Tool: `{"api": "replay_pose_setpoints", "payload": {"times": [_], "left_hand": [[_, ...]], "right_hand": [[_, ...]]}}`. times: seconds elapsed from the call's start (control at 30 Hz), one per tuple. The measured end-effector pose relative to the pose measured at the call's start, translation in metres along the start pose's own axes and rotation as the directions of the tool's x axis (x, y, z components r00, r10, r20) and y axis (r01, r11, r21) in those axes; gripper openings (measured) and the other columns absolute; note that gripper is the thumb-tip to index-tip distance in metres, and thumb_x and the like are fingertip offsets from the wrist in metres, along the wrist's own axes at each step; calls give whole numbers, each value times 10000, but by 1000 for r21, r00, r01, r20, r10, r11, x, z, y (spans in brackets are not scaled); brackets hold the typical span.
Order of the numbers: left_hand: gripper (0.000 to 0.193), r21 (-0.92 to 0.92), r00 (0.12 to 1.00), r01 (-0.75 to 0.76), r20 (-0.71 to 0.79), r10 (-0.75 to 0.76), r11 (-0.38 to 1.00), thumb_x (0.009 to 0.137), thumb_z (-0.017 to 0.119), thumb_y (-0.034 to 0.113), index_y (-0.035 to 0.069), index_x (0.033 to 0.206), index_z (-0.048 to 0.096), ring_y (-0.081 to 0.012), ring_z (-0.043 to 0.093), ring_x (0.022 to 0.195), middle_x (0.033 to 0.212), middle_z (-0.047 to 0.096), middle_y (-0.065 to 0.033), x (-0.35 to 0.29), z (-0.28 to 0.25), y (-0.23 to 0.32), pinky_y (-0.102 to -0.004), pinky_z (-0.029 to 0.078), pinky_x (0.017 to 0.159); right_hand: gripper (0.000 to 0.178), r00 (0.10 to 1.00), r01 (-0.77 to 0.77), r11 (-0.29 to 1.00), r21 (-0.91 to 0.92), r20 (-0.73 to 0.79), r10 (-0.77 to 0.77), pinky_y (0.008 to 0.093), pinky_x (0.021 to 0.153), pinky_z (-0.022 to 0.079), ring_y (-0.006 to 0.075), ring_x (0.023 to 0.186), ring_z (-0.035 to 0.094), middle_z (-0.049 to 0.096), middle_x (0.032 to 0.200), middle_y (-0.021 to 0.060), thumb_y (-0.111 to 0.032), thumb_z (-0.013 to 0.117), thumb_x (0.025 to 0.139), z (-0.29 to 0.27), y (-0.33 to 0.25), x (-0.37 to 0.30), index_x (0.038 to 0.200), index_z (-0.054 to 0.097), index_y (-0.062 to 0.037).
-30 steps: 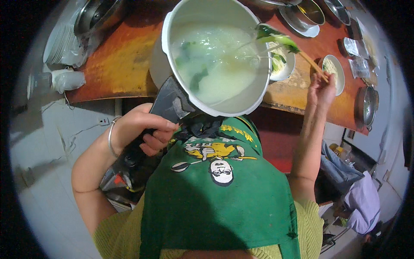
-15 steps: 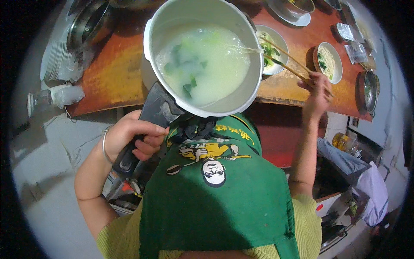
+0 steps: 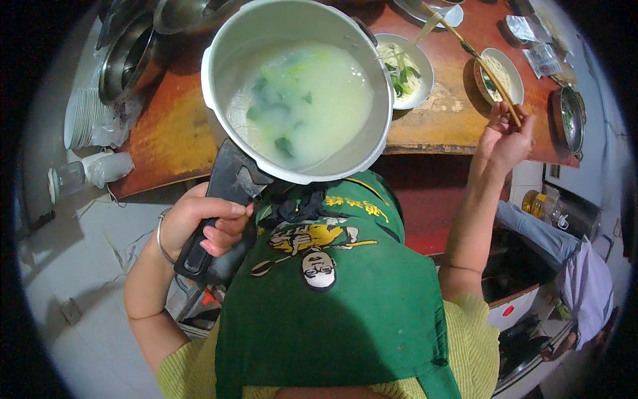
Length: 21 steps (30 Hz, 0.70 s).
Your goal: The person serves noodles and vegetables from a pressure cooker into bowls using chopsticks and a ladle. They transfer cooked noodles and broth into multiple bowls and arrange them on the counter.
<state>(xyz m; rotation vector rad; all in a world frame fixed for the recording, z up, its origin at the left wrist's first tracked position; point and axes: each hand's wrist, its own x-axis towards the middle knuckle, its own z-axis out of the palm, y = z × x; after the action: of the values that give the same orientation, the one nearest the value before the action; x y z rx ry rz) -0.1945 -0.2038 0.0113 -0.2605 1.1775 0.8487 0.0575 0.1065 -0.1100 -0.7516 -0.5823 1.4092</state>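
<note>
Noodles [image 3: 426,28] hang from the tips of the chopsticks [image 3: 500,91], up and left of our right hand [image 3: 508,136], the nearer one, its fingers clamped on the sticks, whose long axis slants across the right bowl [image 3: 520,83] toward the left bowl's [image 3: 429,82] far side. Our left hand [image 3: 211,223] grips the pot's [image 3: 312,177] handle [image 3: 232,176], fingers wrapped. We note yellow lettering [image 3: 367,208] on the green apron [image 3: 319,339].
</note>
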Motion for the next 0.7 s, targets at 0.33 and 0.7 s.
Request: {"api": "replay_pose_setpoints", "payload": {"times": [0.33,0.7], "left_hand": [[141,23,997,28,68,-29,999,781,529,94,74,682,430,-32,293,420,554,334,29,-2,-1,4,-180,198,343],[226,17,996,39,79,-40,999,777,533,97,92,605,386,-38,305,413,540,344,27,0,-5,-2,-191,209,348]], "right_hand": [[167,544,330,757,-564,769,336,223,532,455,139,561,545,519,874,77,-121,455,862,65,15,-90,873,547,18],[164,309,599,590,-541,836,453,236,534,464,129,592,560,519,808,65,-150,489,862,92,124,-81,897,561,-6]]}}
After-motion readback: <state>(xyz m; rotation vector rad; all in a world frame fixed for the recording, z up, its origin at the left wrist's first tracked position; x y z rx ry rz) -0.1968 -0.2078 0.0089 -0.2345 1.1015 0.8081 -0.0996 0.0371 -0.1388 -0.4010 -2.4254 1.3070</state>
